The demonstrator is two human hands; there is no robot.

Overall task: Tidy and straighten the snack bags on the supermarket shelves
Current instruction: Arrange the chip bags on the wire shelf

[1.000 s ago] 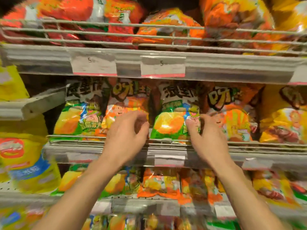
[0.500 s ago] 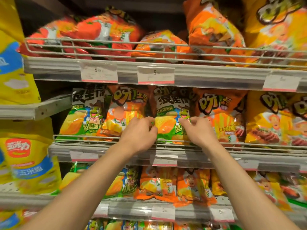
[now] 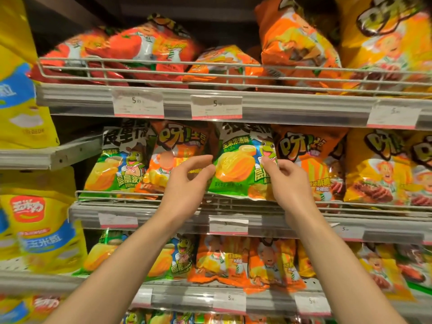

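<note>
Item in hand: green snack bag [image 3: 236, 164], middle shelf [image 3: 145, 211], its bottom edge just behind the wire front rail [image 3: 140, 192], between two orange bags.
Left hand [image 3: 187, 181]: thumb and fingers curled, pinching the bag's left edge.
Right hand [image 3: 287, 181]: fingers curled round the bag's right edge, pinching it.
Attitude of item: face forward, slightly tilted, bottom seam lifted over the rail at the right.
Neighbours: orange bag at left [image 3: 173, 157] overlaps a second green bag [image 3: 117, 167] farther left; orange bag at right [image 3: 311, 164] stands close against the held bag; yellow bags [image 3: 378, 169] fill the far right.
Progress, by judgement: early to midway. The middle row stands mostly upright and faces out, but green and orange are interleaved and overlap.
Outstanding, by judgement: the top shelf [image 3: 280, 106], where red and orange bags [image 3: 149, 50] lie slumped and askew behind the rail; the lower shelf's row [image 3: 236, 260] leans unevenly.
Materials: glossy crinkled foil-film bags, pillow-shaped and air-puffed, with crimped seams; pale metal shelving with thin wire rails; paper price labels [image 3: 216, 106] in clear strips.
</note>
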